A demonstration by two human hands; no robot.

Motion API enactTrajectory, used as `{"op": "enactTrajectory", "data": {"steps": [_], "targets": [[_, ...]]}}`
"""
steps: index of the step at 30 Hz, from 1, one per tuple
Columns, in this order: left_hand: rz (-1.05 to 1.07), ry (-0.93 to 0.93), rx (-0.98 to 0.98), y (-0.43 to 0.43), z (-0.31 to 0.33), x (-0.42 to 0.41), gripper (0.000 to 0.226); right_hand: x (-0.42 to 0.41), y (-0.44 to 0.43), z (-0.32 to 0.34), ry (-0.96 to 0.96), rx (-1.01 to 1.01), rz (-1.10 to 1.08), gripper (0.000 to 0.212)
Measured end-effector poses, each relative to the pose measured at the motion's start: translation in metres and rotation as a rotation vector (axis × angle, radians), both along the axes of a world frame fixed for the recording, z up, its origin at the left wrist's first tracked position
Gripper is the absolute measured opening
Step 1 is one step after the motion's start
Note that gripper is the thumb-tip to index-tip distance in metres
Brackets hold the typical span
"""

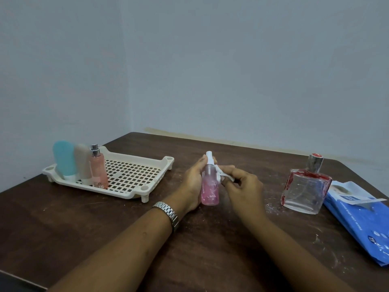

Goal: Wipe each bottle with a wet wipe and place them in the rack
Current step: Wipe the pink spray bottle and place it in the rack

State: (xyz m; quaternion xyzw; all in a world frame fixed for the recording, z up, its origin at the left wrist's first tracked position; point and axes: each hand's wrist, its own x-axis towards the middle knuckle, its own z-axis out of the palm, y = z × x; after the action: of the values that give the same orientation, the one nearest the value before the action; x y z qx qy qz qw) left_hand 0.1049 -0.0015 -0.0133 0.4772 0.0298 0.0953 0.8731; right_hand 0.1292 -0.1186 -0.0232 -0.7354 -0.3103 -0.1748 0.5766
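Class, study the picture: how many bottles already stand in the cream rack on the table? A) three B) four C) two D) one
A: a blue bottle, a beige bottle and a peach spray bottle stand together at the left end of the rack.

dark brown wooden table [84,239], scuffed and flecked with pale specks [271,207]; plain grey-blue walls [231,60] meet in a corner behind it; a silver link-band watch [168,213] shows near mid-table.

Rack [134,175] with three bottles [83,163] left on table [63,218]; spray bottle [209,192] centre; square bottle [305,190], wipes pack [362,220] right.
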Motion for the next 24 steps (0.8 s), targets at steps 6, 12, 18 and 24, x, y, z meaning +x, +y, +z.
{"op": "enactTrajectory", "data": {"steps": [6, 12, 18, 24], "targets": [[0.018, 0.002, -0.105, 0.012, 0.004, 0.001, 0.060, -0.011, 0.003, 0.003, -0.235, -0.026, 0.073, 0.036], [0.043, 0.061, -0.093, 0.002, -0.001, 0.002, 0.029, -0.004, 0.002, 0.004, -0.224, -0.004, -0.011, 0.039], [-0.003, 0.020, -0.148, 0.013, 0.003, 0.000, 0.054, -0.007, 0.004, 0.005, -0.319, -0.080, 0.076, 0.032], [0.045, 0.065, -0.122, 0.005, 0.001, 0.000, 0.030, -0.002, 0.001, 0.006, -0.340, -0.079, 0.018, 0.034]]}}
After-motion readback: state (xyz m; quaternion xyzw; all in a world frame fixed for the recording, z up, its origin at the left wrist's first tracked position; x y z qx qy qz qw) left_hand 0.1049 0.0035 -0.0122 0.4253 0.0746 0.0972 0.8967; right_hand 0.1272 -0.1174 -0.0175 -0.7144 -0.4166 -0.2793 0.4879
